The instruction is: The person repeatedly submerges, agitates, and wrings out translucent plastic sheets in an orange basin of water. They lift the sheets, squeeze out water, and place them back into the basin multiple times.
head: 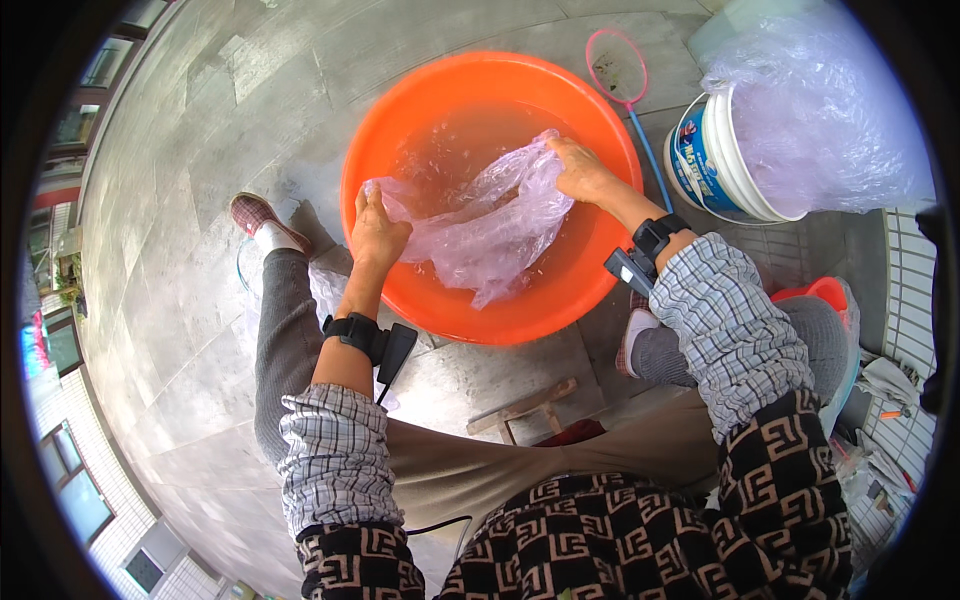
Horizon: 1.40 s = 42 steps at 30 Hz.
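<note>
A large round orange plastic basin [510, 326] holding murky water stands on the floor before me. Spread between my hands, a thin wet purplish plastic film [487, 240] sags over the water. My left hand [377, 231] grips its left end near the basin's left rim. At the upper right of the film, my right hand [581, 171] pinches the other end above the water. Both wrists carry black straps with small devices.
Right of the basin lie a small net [616, 67] with a pink hoop and blue handle, and a white bucket [739, 161] beside a heap of purplish plastic film [832, 112]. A wooden piece [523, 407] is below the basin; a red container [825, 291] is by my right leg.
</note>
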Tool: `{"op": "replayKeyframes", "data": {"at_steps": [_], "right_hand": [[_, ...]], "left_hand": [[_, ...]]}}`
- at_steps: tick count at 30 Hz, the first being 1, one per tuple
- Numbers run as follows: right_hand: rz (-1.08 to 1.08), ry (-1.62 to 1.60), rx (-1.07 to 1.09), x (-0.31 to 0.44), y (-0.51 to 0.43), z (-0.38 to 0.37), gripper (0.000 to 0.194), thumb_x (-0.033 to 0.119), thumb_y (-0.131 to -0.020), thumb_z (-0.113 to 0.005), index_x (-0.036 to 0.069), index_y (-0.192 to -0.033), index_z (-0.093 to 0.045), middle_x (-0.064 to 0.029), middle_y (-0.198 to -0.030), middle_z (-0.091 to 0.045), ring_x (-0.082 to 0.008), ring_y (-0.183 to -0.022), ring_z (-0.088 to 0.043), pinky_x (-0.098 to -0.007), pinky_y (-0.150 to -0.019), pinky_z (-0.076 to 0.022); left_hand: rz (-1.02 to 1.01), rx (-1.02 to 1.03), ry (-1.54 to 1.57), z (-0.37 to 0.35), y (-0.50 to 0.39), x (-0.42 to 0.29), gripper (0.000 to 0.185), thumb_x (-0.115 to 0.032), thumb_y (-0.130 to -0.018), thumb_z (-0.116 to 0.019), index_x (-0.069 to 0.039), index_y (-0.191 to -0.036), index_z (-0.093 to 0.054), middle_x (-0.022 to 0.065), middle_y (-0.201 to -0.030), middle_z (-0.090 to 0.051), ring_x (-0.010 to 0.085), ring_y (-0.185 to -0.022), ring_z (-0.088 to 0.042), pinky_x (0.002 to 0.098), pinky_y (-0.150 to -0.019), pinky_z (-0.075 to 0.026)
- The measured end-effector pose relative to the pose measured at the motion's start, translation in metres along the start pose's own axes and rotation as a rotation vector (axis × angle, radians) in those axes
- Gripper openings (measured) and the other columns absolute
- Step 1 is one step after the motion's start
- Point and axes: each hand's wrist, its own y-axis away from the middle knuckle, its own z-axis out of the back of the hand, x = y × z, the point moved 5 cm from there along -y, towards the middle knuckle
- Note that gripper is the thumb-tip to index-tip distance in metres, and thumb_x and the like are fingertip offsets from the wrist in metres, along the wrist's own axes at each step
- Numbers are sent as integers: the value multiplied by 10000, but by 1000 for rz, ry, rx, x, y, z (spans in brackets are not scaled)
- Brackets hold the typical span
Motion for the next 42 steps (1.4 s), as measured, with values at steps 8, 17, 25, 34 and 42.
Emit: {"op": "replayKeyframes", "data": {"at_steps": [8,17,25,34,42], "right_hand": [[144,-409,-128,73,63,98,593,-74,-742,-455,58,-1298,-617,-223,-1189,-663,-316,-1062,-640,-390,-839,-507],[422,-459,-188,141,95,183,505,5,-743,-551,37,-1239,-639,-83,-968,-657,-189,-890,-616,-313,-791,-487],[32,-698,-125,26,85,156,486,426,-909,-712,116,-1277,-650,-91,-1278,-618,-192,-1187,-570,-436,-981,-473],[-498,-88,-557,-151,143,89,143,100,-799,-650,132,-839,-783,-156,-954,-732,-371,-940,-698,-465,-846,-557],[-353,42,-901,-132,162,96,125,99,-860,-683,78,-971,-737,-191,-959,-726,-389,-920,-695,-465,-821,-555]], "left_hand": [[-106,-90,469,107,51,-69,712,1,-744,-621,26,-1437,-463,203,-1435,-509,352,-1275,-539,372,-1051,-444],[-198,-139,781,214,86,-121,663,-45,-791,-587,14,-1441,-478,179,-1264,-605,252,-1081,-621,348,-947,-487],[25,-4,801,118,91,-77,672,-101,-826,-679,43,-1443,-457,218,-1335,-570,284,-1158,-602,354,-997,-468],[-14,6,535,56,141,-55,675,-109,-830,-696,38,-1440,-449,243,-1435,-515,345,-1337,-493,393,-1114,-378],[77,-6,620,96,170,-67,611,-104,-909,-633,40,-1464,-423,214,-1426,-521,306,-1306,-508,383,-1085,-394]]}}
